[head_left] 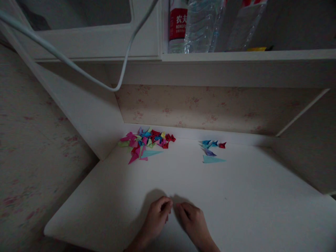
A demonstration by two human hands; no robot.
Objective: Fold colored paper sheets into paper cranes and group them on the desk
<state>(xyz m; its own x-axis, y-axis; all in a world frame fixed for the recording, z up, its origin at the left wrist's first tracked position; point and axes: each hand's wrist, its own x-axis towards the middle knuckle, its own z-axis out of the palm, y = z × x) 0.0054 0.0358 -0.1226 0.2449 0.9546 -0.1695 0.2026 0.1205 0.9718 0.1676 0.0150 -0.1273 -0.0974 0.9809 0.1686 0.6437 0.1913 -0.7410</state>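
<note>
Head view: both hands are rested on the white desk point(244, 196), side by side w/ a small gap b/w them. The L hand point(159, 212) and R hand point(193, 217) are each curled into a loose fist, thumb drawn in against the fingers; whether anything small is enclosed can't be told in this dim light.

Well beyond the L hand, slightly to its left, a multicoloured heap of folded paper point(145, 141) is piled near the desk's back edge; pink, red, blue, green & yellow pcs. are mixed. A teal paper wedge point(151, 153) is laid at its near side, pointed right. Beyond the R hand, a bit to its right, a smaller paper group point(206, 144) is spread, mostly blue & purple w/ one red pc.; another teal wedge point(213, 159) is placed nearest the hand.

High above & beyond the R hand, plastic bottles point(201, 26) are stood on a shelf point(246, 56). Up left of the L hand, a white cable point(86, 74) is hung in a loop.
</note>
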